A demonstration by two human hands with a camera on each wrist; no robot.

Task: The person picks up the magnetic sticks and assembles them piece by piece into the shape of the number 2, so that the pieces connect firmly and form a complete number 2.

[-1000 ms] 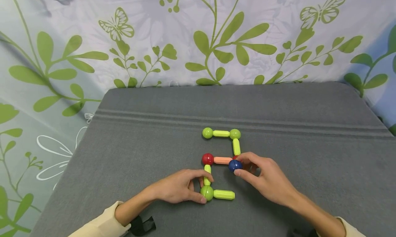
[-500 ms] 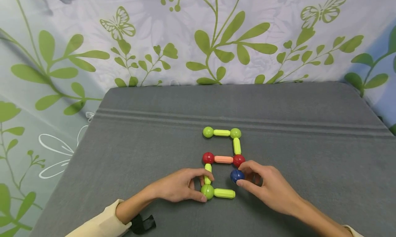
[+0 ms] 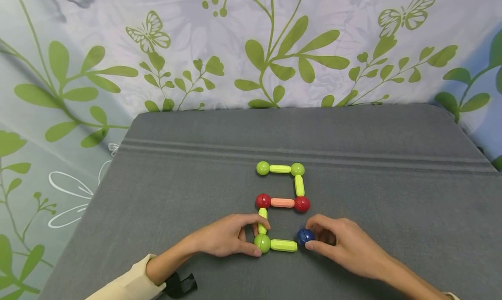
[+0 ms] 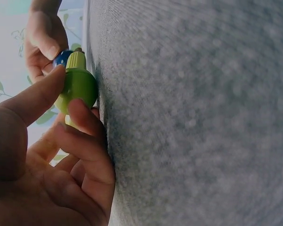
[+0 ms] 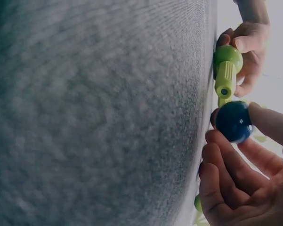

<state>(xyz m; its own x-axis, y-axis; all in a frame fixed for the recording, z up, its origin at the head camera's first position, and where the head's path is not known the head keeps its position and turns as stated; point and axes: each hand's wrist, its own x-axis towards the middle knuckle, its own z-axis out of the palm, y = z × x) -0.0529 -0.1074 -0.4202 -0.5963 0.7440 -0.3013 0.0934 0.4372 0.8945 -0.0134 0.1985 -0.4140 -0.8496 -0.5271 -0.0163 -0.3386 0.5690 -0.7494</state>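
The left hand (image 3: 227, 237) covered the left flank of the near green ball (image 3: 262, 244), and its fingers hid the near end of the upright yellow-green rod (image 3: 262, 220). The right hand (image 3: 345, 247) hid the right side of the blue ball (image 3: 305, 236), so whether the ball met the flat rod (image 3: 284, 245) could not be told. The right forearm ran off the near edge of the head view. In both wrist views the grey cloth (image 4: 202, 113) was a blur, and the palms were cut off by the frame.
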